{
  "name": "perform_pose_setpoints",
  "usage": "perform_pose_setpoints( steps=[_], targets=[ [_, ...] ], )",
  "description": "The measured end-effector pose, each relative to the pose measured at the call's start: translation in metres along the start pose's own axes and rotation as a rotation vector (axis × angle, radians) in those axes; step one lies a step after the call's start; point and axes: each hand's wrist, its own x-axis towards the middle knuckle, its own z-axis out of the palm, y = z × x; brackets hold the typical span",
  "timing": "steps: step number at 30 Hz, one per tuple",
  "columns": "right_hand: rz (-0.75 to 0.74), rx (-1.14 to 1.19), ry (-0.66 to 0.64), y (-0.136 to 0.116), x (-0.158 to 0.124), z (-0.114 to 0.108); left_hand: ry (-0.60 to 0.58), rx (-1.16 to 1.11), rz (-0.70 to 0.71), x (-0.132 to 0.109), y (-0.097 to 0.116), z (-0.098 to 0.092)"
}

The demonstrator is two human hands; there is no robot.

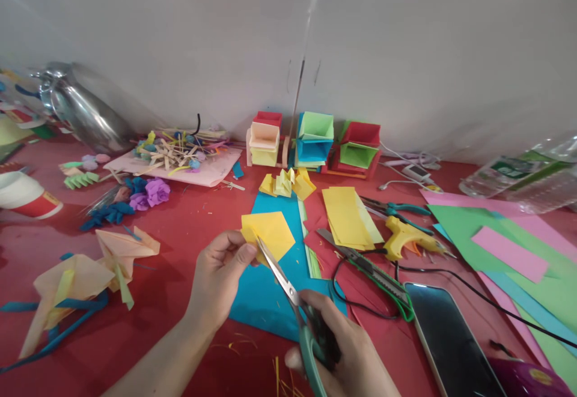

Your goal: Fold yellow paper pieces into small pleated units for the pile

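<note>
Between the thumb and fingers of my left hand (220,277) is a folded piece of yellow paper (274,233), its pointed end facing right. My right hand (347,349) grips the green-and-black handles of a pair of scissors (291,292). The blades reach up to the near left part of the yellow paper, close to my left thumb. Below both hands lies a blue paper sheet (256,295) scattered with thin yellow trimmings. Just beyond the held paper sit folded yellow paper pieces (288,184), and a stack of yellow paper (349,217) lies to the right.
A green utility knife (374,271), a yellow glue gun (412,238) with its black cord, pliers (401,209) and a phone (455,337) lie at right. Paper boxes (315,139) stand along the wall. Paper flowers (74,280), a cup (27,196) and a metal jug (85,109) are left.
</note>
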Motion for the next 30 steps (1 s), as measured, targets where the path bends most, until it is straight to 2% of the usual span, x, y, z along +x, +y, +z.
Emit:
perform_pose_setpoints(
  steps=[4, 10, 21, 25, 30],
  targets=[
    [0.057, 0.087, -0.047, 0.000, -0.001, -0.001, -0.016, -0.015, -0.004, 0.003, 0.001, -0.002],
    [-0.022, -0.013, 0.021, 0.001, 0.001, -0.001, -0.093, -0.045, -0.121, 0.002, 0.002, -0.001],
    [-0.086, -0.081, 0.078, 0.010, 0.000, 0.002, -0.174, -0.071, -0.214, 0.002, 0.003, -0.001],
    [-0.085, -0.068, 0.076, 0.007, 0.000, 0.002, -0.167, -0.109, -0.253, -0.002, 0.003, 0.003],
    [-0.062, -0.068, 0.097, 0.007, -0.002, 0.002, -0.142, -0.066, -0.221, -0.003, 0.001, 0.002]
  ],
)
